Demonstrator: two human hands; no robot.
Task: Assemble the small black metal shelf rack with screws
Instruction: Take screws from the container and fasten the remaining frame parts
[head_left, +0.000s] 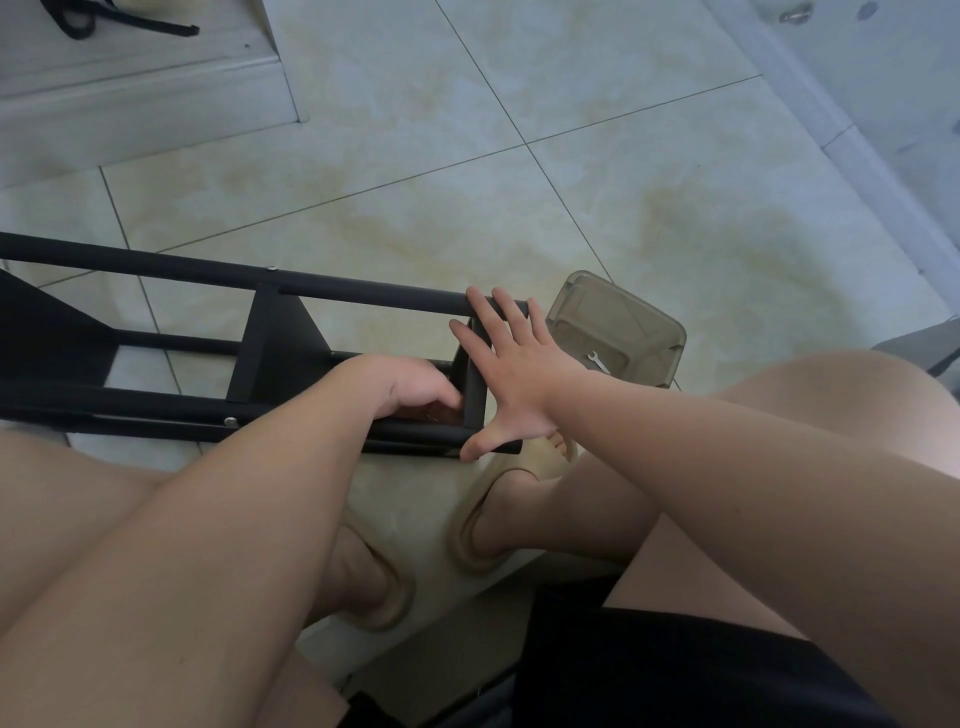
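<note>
Black metal tubing of the shelf rack (283, 338) lay on its side on the tiled floor (519, 156), its near end braced by the right hand (514, 384), spread flat with straight fingers (498, 317) on the upper pole and thumb on the lower. The left hand (415, 387) reached inside the frame by the end shelf, fingers curled, though whether they pinched anything could not be told. Fixing that end shelf seemed the step in hand; next, a screw would need seating and the small wrench (597, 361) fetching from the clear tub (660, 332) nearby.
</note>
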